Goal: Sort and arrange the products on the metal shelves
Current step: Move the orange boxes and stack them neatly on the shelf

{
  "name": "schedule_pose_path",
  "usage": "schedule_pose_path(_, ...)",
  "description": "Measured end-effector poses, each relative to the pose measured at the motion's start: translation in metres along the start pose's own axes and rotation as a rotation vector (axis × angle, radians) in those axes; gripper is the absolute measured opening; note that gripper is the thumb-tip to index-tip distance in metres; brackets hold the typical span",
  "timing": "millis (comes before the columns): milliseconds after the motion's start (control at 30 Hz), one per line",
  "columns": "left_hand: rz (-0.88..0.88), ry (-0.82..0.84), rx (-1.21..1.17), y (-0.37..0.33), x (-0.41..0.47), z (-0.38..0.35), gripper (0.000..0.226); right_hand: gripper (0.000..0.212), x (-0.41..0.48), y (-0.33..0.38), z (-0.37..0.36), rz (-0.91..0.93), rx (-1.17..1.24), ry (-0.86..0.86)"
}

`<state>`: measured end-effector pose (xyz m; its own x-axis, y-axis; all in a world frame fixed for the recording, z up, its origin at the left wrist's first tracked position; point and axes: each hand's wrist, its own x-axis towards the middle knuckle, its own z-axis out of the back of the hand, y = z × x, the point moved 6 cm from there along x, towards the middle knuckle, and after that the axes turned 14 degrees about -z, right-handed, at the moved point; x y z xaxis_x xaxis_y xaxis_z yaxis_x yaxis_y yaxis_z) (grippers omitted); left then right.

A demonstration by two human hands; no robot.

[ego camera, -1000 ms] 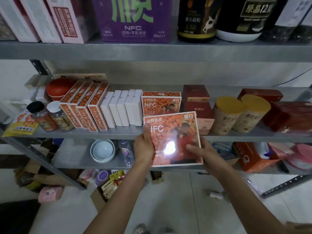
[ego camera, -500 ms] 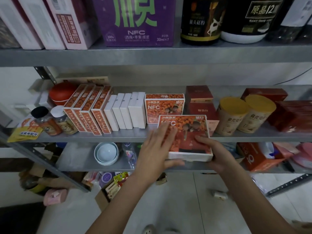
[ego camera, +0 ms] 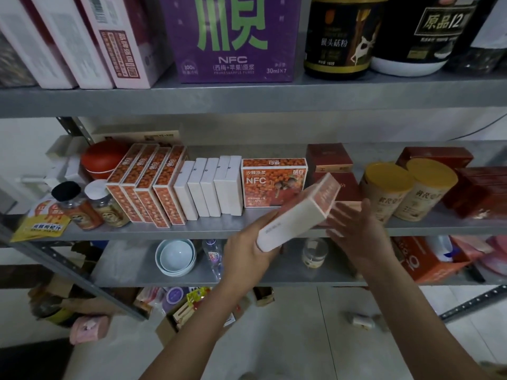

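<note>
The left hand grips a tilted box before the middle shelf; the right hand hovers beside it, grip released.

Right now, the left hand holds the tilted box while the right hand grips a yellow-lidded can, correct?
No. In the head view the right hand is open beside the box, off the yellow-lidded cans; the left hand holds the box.

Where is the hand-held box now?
Head view, centre: held box, tilted in the left hand, in front of the upright orange NFC box on the middle shelf.
</note>
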<state>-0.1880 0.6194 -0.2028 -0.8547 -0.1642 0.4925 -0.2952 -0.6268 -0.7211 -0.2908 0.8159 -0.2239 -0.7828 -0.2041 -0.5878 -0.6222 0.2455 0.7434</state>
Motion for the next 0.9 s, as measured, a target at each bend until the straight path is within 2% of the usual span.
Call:
schedule_pose_path(67,0.106,0.015,-0.207,0.006,-0.004,-0.006,0.055,0.047,0.001,0.010,-0.001,0.212,-0.033,-0.115)
schedule_pose_path(133,0.158,0.037,-0.349,0.008,-0.007,-0.013,0.049,0.048,0.001,0.016,-0.009,0.333,-0.069,-0.176)
schedule_pose_path(267,0.187,0.069,-0.464,0.008,-0.010,-0.024,0.045,0.060,0.006,0.013,-0.023,0.284,-0.012,-0.191)
schedule_pose_path(333,0.193,0.107,-0.503,0.007,-0.010,-0.027,0.048,0.058,0.009,0.013,-0.026,0.307,0.015,-0.210)
schedule_pose_path(433,0.200,0.150,-0.560,0.002,-0.009,-0.025,0.067,0.050,0.011,0.018,-0.028,0.374,0.012,-0.258)
schedule_pose_path(500,0.162,0.014,-0.600,-0.002,-0.004,-0.008,0.089,0.051,0.008,0.022,-0.027,0.466,-0.065,-0.282)
schedule_pose_path(567,0.029,-0.117,-0.486,-0.014,0.006,0.016,0.094,0.054,0.001,0.027,-0.029,0.591,-0.187,-0.309)
schedule_pose_path(600,-0.028,-0.126,-0.384,-0.021,0.011,0.025,0.092,0.058,-0.003,0.030,-0.032,0.667,-0.274,-0.310)
schedule_pose_path(633,-0.054,-0.085,-0.267,-0.027,0.018,0.029,0.090,0.064,-0.009,0.032,-0.039,0.747,-0.393,-0.306)
schedule_pose_path(700,-0.040,0.108,-0.043,-0.032,0.029,0.023,0.086,0.074,-0.018,0.035,-0.054,0.901,-0.628,-0.325)
schedule_pose_path(767,-0.012,0.261,0.063,-0.027,0.032,0.011,0.074,0.070,-0.025,0.038,-0.065,1.024,-0.766,-0.333)
schedule_pose_path(833,0.009,0.239,0.098,-0.020,0.032,0.008,0.063,0.068,-0.024,0.039,-0.071,1.043,-0.834,-0.281)
schedule_pose_path(900,0.014,0.164,0.124,-0.012,0.029,0.007,0.068,0.076,-0.019,0.038,-0.076,0.975,-0.905,-0.201)
